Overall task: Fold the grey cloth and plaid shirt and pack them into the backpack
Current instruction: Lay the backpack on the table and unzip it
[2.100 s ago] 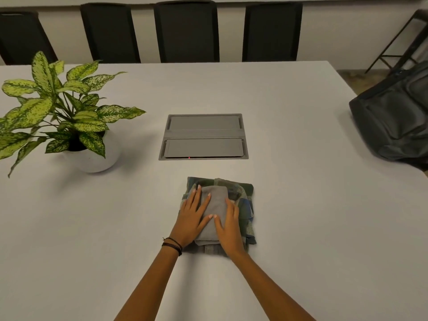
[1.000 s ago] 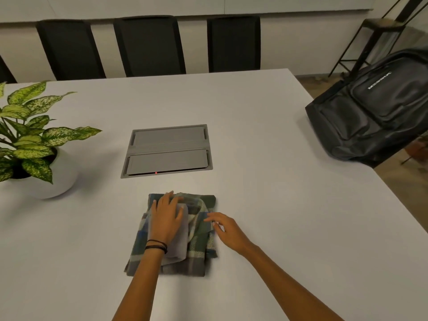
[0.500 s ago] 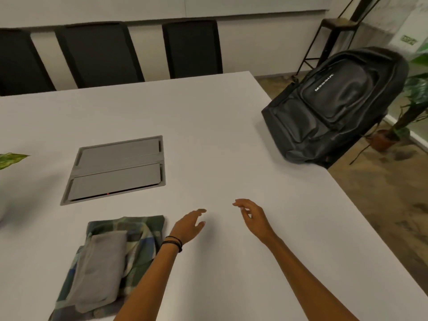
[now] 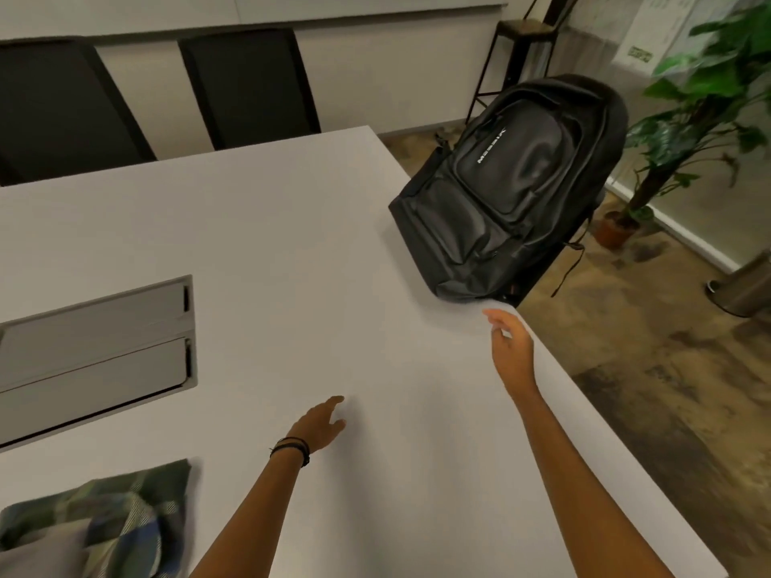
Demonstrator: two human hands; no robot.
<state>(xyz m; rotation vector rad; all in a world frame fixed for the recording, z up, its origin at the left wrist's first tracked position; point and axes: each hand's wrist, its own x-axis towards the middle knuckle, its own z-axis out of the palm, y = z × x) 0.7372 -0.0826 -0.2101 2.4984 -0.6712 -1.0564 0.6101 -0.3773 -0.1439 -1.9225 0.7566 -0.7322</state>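
Backpack (image 4: 513, 189), black, sits at the right edge of the white table (image 4: 313, 244). Its long axis runs diagonally from the near-left end, which rests on the tabletop, up to the far-right end, which hangs out past the table's edge. Its front panel with the white lettering faces up towards the camera. Whether any zip is undone cannot be made out.

At the lower left corner of the view lies the folded plaid shirt (image 4: 137, 515) with the grey cloth (image 4: 41, 552) on top of it. Both are blurred and partly cut off by the frame, well apart from the bag and from both hands.

The right hand (image 4: 511, 348) is stretched forward over the table's right edge, thumb side up, fingers loosely spread and pointing at the backpack's near corner. It is close to the bag but not touching it and holds nothing. The left hand (image 4: 321, 423), with dark bands (image 4: 292, 450) on its wrist, is low over the bare tabletop. Its fingers are relaxed, pointing forward and to the right, and it also holds nothing.

A grey recessed cable hatch (image 4: 96, 348) is set in the table to the left. Black chairs (image 4: 246, 85) stand along the far side, and a potted plant (image 4: 688, 118) stands on the floor beyond the bag.
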